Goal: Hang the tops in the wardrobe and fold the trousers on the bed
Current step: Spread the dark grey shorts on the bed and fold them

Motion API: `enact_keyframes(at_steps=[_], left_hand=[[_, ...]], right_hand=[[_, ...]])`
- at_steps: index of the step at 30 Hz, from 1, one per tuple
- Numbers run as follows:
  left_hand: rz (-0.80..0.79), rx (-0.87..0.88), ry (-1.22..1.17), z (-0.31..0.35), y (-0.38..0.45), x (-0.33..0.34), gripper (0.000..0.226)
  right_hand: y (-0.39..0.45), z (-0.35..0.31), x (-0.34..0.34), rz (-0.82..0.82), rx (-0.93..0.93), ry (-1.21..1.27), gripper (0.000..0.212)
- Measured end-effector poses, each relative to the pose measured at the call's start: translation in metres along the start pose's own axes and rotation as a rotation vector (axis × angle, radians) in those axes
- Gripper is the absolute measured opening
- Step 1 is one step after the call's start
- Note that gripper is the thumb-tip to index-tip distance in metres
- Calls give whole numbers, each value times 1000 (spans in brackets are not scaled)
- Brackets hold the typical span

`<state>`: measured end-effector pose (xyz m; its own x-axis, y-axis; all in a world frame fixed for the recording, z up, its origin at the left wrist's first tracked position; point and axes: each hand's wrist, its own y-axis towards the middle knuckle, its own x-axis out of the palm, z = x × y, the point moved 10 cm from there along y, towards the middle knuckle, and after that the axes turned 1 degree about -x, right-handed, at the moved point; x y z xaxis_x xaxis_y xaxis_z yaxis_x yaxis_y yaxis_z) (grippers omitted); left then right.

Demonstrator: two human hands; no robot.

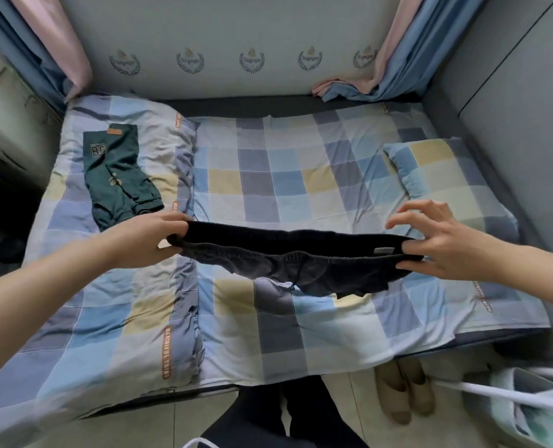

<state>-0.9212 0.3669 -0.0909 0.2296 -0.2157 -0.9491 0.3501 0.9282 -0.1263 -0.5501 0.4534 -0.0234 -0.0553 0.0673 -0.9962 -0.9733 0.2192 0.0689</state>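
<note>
black trousers (294, 263) stretched above bed (268, 176), green trousers (120, 176) folded

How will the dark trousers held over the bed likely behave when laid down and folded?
Probably floppy: the dark trousers sag in the middle between the left hand and right hand. Likely light, since fingertip pinches carry them. The gathered waistband may bunch rather than lie flat.
</note>
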Motion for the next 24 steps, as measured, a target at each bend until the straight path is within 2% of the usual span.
enact_keyframes(at_steps=[2, 4, 7, 8, 10, 14, 16, 18, 20, 22, 24], left_hand=[[-22, -211, -317, -12, -4, 3, 32], [11, -405, -711, -21, -7, 9, 28], [79, -562, -1082, -18, -6, 22, 22], [65, -589, -1189, -13, -7, 28, 17], [-92, -650, -1337, 0, -13, 53, 13], [-663, -789, -1415, 31, -48, 115, 51], [-769, -814, -1451, 35, -56, 132, 65], [-777, -858, -1504, 29, -55, 147, 75], [-713, -920, -1517, 17, -47, 155, 76], [-595, -969, -1492, -2, -27, 160, 64], [-452, -991, -1386, -30, 3, 169, 40]], right_hand=[[-10, 23, 7, -38, 183, 217, 41], [-18, 43, 15, -27, 398, 471, 40], [-29, 60, 20, 81, 653, 743, 27], [-34, 62, 27, 91, 706, 842, 28], [-45, 58, 46, 7, 781, 1035, 26], [-87, 26, 106, -445, 994, 1491, 46], [-96, -2, 119, -697, 966, 1703, 53], [-97, -8, 124, -810, 935, 1799, 50], [-91, 6, 132, -792, 973, 1833, 48], [-78, 32, 148, -706, 1061, 1806, 53], [-63, 68, 181, -593, 1144, 1714, 54]])
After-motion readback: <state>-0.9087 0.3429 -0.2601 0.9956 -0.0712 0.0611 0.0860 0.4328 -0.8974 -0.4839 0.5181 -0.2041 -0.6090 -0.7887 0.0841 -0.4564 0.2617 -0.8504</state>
